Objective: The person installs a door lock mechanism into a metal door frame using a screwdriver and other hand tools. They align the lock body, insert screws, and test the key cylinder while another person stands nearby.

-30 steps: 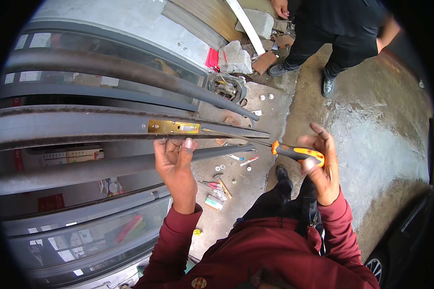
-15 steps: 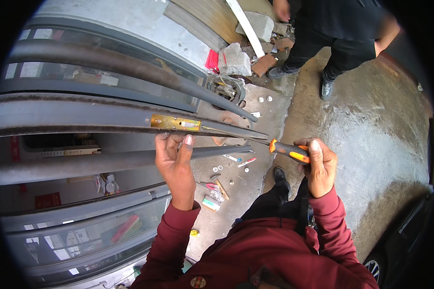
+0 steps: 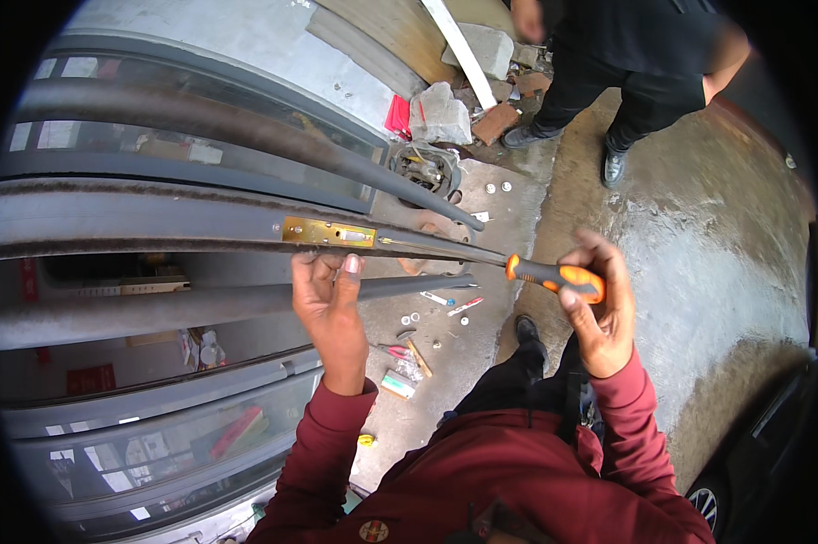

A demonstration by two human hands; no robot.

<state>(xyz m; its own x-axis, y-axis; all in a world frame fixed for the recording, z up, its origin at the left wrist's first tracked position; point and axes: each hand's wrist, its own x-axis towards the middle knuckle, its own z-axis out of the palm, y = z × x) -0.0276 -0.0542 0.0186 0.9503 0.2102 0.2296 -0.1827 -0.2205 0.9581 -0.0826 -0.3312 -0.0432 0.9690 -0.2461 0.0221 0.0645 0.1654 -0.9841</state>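
Note:
My right hand (image 3: 603,313) holds an orange and black screwdriver (image 3: 554,275) by its handle, with thumb below and fingers spread loosely over it. Its long thin shaft runs left along the grey door edge (image 3: 155,218), and the tip lies by the end of a brass-coloured lock plate (image 3: 329,232) set in that edge. Whether the tip sits in a screw is too small to tell. Just under the plate, my left hand (image 3: 330,313) grips the door edge, its thumb and bent fingertips against the lower side.
Two long grey door handles (image 3: 246,131) flank the door edge. On the floor are pliers (image 3: 394,350), a hammer (image 3: 418,356), a small box (image 3: 398,383) and round pieces (image 3: 491,188). A bucket (image 3: 427,170) and rubble (image 3: 441,113) lie beyond; a person (image 3: 581,100) stands at the far right.
My right hand's fingers have loosened and lifted off the screwdriver handle, with the thumb now lower. The handle has turned a little. My left hand stays at the lock plate.

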